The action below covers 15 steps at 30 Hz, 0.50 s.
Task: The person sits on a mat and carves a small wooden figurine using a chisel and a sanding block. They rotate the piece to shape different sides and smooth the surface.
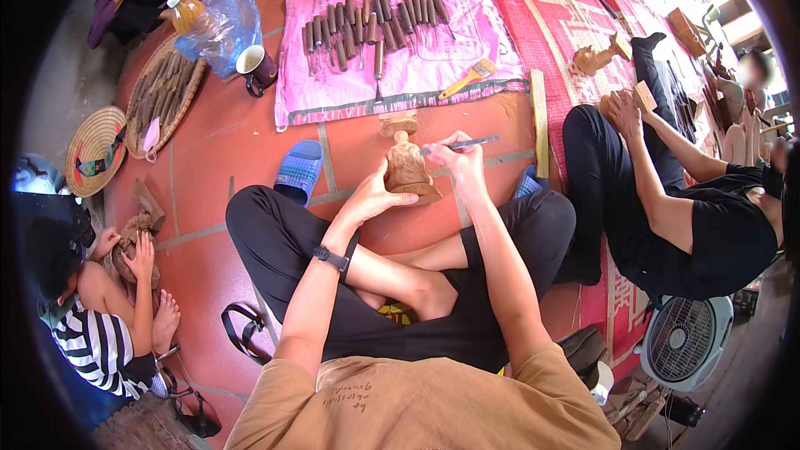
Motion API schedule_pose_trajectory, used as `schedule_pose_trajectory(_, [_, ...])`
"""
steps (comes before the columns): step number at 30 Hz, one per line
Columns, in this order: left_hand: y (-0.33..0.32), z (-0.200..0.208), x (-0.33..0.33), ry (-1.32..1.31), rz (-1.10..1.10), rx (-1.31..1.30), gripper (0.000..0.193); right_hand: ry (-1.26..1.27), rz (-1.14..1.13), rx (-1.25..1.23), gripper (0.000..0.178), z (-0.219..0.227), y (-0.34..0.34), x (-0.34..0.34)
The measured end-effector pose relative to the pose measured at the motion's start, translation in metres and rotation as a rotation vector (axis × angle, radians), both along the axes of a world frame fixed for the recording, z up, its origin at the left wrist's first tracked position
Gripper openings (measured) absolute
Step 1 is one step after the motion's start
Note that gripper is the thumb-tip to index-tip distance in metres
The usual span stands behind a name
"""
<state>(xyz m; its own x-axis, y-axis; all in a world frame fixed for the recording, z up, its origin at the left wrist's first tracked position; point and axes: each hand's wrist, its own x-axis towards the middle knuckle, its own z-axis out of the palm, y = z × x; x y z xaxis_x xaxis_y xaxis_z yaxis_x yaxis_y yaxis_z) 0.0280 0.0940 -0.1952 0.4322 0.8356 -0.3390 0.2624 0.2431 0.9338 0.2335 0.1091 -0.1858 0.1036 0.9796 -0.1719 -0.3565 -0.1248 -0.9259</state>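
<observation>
In front of my crossed legs, my left hand (372,199) grips a small carved wooden figurine (407,165) by its lower part, fingers along one side and thumb across the base. The figure stands on a wider base and leans slightly. My right hand (461,160) is closed round a slim grey pencil-like tool (480,142), its tip at the figurine's upper right side. Whether the tip touches the wood I cannot tell. Just beyond the figurine's head is another pale carved wooden piece (398,122), partly hidden by it.
A pink sheet (308,100) holds several wooden-handled carving tools (367,25) and a yellow-handled brush (468,78). To the left are a mug (257,71), a blue bag (229,12) and two woven baskets (93,150). People sit working at both sides; a fan (685,342) stands right.
</observation>
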Motion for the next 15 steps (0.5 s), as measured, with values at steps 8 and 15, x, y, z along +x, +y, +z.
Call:
schedule_pose_trajectory(8, [-0.011,0.031,0.003,0.203,0.038,0.080,0.080,-0.601,0.042,0.122,0.017,0.008,-0.033,-0.024])
schedule_pose_trajectory(15, [-0.040,0.008,0.012,0.199,0.259,0.087,0.078,-0.761,0.120,0.062,0.017,0.024,-0.039,-0.034])
